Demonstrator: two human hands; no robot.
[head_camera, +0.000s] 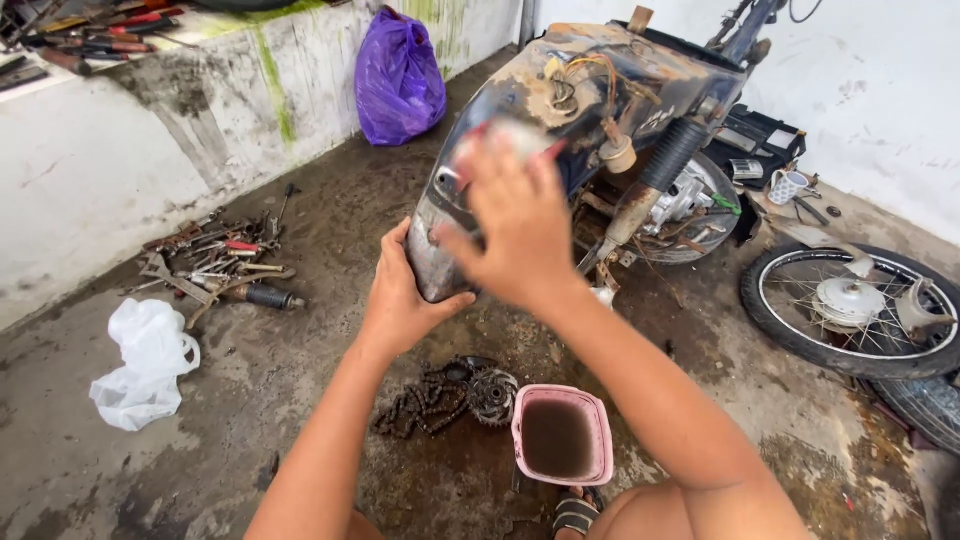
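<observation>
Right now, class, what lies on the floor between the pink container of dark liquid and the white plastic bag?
In the head view, a greasy chain with sprocket lies between the pink container and white bag.

A purple plastic bag (399, 75) sits at eleven o'clock, a white bag (143, 363) at eight. The motorcycle body (560, 110) is dark blue, streaked with rust-brown. At six, a pink container (563, 436) holds murky brown liquid beside a black greasy chain (430, 400). Red-handled tools (215, 262) lie at nine.
</observation>
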